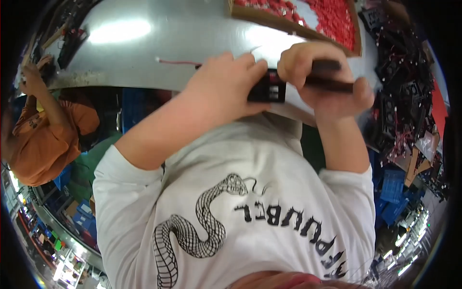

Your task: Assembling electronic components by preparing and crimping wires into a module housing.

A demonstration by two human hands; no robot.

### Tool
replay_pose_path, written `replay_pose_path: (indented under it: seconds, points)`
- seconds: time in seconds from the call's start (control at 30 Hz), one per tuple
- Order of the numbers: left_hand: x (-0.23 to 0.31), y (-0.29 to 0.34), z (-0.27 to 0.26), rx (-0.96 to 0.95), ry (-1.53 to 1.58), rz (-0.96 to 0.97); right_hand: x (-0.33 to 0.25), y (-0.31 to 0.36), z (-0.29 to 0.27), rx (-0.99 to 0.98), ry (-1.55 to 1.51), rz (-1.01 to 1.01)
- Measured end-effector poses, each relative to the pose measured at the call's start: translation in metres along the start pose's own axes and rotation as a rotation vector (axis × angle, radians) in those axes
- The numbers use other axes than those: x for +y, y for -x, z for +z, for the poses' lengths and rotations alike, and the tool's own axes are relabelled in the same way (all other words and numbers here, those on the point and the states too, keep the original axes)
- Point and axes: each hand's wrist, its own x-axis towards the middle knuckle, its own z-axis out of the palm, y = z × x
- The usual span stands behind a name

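Left hand [226,79]: fingers wrapped over the top and far side of a black box-like part [267,91], its exposed end just right of the fingertips. Hold reads as a clamp, presumably to keep the part steady while the other hand works beside it. Whether the part rests on the metal table [187,29] or is lifted off it: cannot tell.

Right hand [325,102]: blurred; fingers curled around a dark tool [332,85] with two bar-like limbs, which stand apart. Grip looks loose, perhaps to leave the limbs room to move. Curled index finger sits at the part's right end; contact not certain. Tool's working end hidden, so its type stays unconfirmed.

Left of the left knuckles: thin red lead [178,62] lying on the table, tipped with a small white plug [157,59]. It runs under the hand; likely belongs to the held part, and lies clear of the fingers.

Beyond the right fingers: shallow tray [245,14] of small red pieces [332,21], probably set there for easy reach.

Right of the right hand: heap of black parts with leads [390,111], loosely piled, likely stock or output.

Far left of both hands: co-worker in an orange shirt [48,149].
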Motion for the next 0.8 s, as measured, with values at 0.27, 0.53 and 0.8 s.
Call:
replay_pose_path:
  seconds: [0.27, 0.53, 0.8]
  points:
    - [0.002, 0.003, 0.002, 0.035, 0.018, -0.055, -0.001, 0.014, -0.007, -0.020, -0.219, -0.245]
    - [0.007, 0.001, 0.000, -0.021, -0.053, -0.089, 0.006, 0.023, -0.006, 0.087, -0.291, -0.232]
    - [0.009, 0.001, 0.000, -0.029, -0.053, -0.104, 0.010, 0.022, -0.008, 0.054, -0.211, -0.266]
